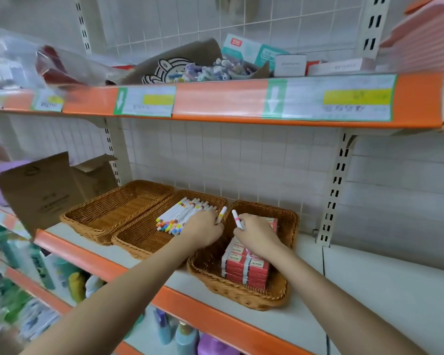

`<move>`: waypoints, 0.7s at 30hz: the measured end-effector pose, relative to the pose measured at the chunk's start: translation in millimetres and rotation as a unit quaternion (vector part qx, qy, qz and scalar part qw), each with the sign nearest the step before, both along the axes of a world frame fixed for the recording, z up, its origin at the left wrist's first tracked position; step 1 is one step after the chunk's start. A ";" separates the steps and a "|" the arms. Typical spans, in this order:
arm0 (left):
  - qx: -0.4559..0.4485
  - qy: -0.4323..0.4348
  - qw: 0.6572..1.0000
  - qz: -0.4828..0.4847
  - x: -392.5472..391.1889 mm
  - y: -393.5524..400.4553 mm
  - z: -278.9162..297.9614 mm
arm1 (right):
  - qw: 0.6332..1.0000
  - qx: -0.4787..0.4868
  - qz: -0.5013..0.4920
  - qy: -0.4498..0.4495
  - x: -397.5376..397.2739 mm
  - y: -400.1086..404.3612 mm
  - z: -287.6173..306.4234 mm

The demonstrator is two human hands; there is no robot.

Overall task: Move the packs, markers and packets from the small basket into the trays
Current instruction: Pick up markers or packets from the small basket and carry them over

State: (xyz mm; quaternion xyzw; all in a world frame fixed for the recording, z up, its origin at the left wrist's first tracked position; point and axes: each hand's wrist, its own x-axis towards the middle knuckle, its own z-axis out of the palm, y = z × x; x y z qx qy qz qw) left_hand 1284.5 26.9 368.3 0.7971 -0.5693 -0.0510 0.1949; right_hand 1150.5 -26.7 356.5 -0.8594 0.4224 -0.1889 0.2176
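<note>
Three wicker trays stand side by side on the middle shelf. The left tray (100, 213) holds nothing. The middle tray (139, 237) holds a row of white markers (176, 216) with coloured caps. The right tray (287, 226) holds stacked red and white packs (246, 267). My left hand (203, 230) rests over the markers in the middle tray and holds a white marker (221, 213). My right hand (256, 233) is above the packs and pinches another white marker (237, 220) with a pink band. The small basket is out of view.
An orange-edged shelf (228, 101) with price labels hangs close above, carrying boxes and a brown bag. A folded cardboard box (44, 190) stands left of the trays. Bare white shelf (382, 290) lies to the right. Bottles fill the shelf below.
</note>
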 end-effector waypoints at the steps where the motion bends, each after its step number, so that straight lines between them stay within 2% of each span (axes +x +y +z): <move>1: 0.007 0.000 1.000 0.000 5.3 -0.7 0.2 | 1.000 0.002 0.000 -0.001 5.4 -1.6 -0.2; 6: 0.014 -0.003 1.000 0.005 40.0 -5.0 -6.3 | 1.000 0.011 -0.006 0.012 34.5 -5.7 1.8; 14: 0.027 -0.009 0.999 0.038 142.6 -8.1 -4.8 | 1.000 0.013 -0.009 0.025 113.8 -4.0 1.7; 21: 0.023 -0.013 0.999 -0.022 188.4 -27.2 -17.7 | 0.994 0.019 -0.053 0.096 165.2 -11.7 -2.8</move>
